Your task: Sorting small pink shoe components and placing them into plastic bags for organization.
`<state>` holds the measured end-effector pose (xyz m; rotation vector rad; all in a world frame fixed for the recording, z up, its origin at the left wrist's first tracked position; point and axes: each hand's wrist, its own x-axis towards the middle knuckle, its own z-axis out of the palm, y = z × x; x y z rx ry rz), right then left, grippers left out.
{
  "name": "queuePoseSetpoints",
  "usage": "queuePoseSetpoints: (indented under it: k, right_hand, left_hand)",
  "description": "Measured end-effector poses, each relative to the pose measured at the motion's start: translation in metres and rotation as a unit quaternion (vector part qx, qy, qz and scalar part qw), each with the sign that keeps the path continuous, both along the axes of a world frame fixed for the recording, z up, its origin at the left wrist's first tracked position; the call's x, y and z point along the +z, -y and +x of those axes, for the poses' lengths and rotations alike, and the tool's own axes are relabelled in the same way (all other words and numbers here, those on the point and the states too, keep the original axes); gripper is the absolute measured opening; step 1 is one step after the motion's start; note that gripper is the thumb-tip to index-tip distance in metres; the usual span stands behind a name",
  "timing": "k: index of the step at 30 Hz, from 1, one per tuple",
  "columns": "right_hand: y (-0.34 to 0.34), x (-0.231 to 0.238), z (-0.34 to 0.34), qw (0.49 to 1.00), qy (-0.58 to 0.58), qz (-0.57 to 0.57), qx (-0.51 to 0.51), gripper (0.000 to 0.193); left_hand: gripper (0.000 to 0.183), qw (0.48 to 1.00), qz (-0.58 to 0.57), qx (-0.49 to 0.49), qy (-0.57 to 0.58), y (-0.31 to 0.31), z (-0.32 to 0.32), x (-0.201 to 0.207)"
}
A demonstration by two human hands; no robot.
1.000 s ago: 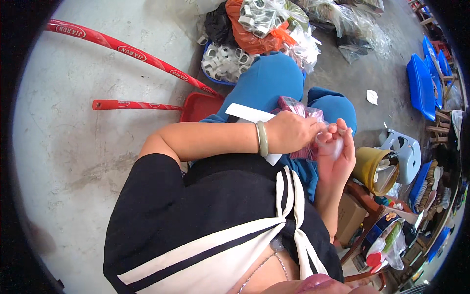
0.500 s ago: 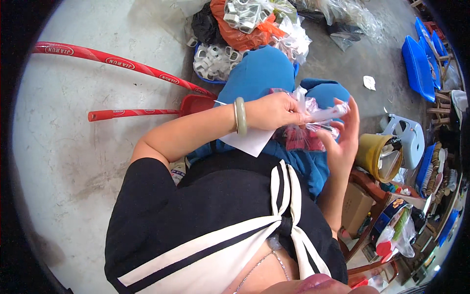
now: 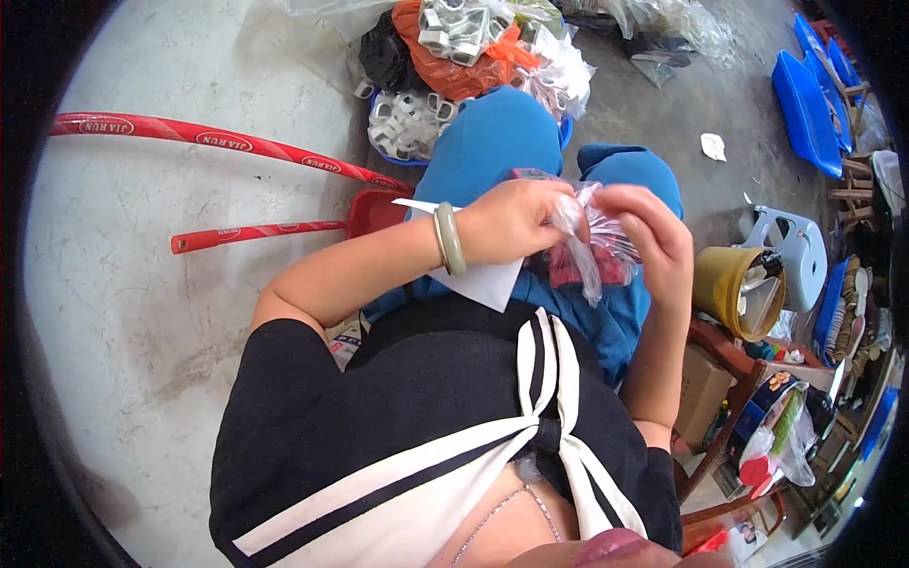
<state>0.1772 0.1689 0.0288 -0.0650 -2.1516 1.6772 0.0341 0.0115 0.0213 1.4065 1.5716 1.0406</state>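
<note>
A clear plastic bag (image 3: 589, 270) with red and pink contents rests on my lap, its neck gathered and twisted upward. My left hand (image 3: 516, 220), a pale green bangle on its wrist, pinches the bunched plastic at the neck. Close on the other side, the bent fingers of my right hand (image 3: 653, 237) are closed on the same gathered plastic. What the bag holds is mostly covered by the hands and crumpled film. Beneath my left wrist lies a white sheet (image 3: 488, 284) across my lap.
Ahead of my knees stands a blue basket (image 3: 386, 151) of white plastic parts, with an orange bag (image 3: 426, 64) behind. A red-handled dustpan (image 3: 374, 210) lies at left. To the right are a yellow bucket (image 3: 712, 289), a light blue stool (image 3: 805, 265) and blue trays (image 3: 805, 114).
My right hand's fingers have gone from spread to curled in on the bag's neck. The twisted plastic end, earlier stretched toward the right hand, now hangs down between the hands.
</note>
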Motion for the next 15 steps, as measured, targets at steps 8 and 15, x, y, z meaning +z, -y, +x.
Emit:
queuePoseSetpoints:
  k: [8, 15]
  right_hand:
    - [0.004, -0.013, -0.021, 0.983, 0.166, -0.038, 0.063, 0.028]
    - [-0.001, -0.016, -0.016, 0.978, 0.168, -0.106, 0.068, 0.031]
  left_hand:
    - [0.007, 0.908, 0.239, 0.104, -0.328, -0.007, 0.024, -0.01]
    - [0.016, 0.939, 0.123, 0.184, -0.263, 0.0, 0.01, -0.012]
